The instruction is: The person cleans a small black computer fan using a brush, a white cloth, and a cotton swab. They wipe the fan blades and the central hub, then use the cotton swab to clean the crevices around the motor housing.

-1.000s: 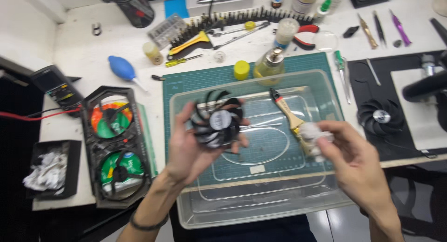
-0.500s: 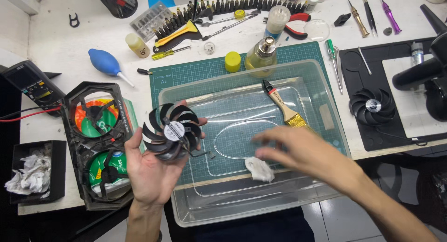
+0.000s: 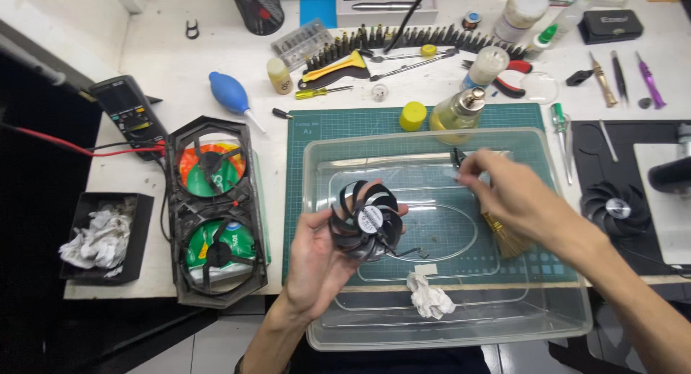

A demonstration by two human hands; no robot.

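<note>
Left hand point(image 3: 320, 255): raised palm-up over the near-left part of the clear plastic tub point(image 3: 446, 323), fingers curled around the rim of a small black fan point(image 3: 366, 221) and gripping it. The fan faces upward, tilted slightly; its curved blades ring a round hub bearing a pale label, and a thin dark lead trails from its lower right edge toward the tub floor.

Right hand point(image 3: 507, 194): reaching across the right half of the tub, fingers pinched closed on the dark handle end of a brush point(image 3: 502, 233). The brush's straw-coloured bristles fan out below the hand, toward the tub's near side.

A crumpled white tissue point(image 3: 427, 296) lies on the tub floor, near its front wall and just below the fan. The tub sits on a green cutting mat point(image 3: 345, 125). Behind the tub stand a glass pump bottle point(image 3: 458, 113) and a yellow cap point(image 3: 413, 116). Left of the tub lies a black double fan shroud point(image 3: 214, 208); right of the tub lies a second loose black fan point(image 3: 616, 208).
</note>
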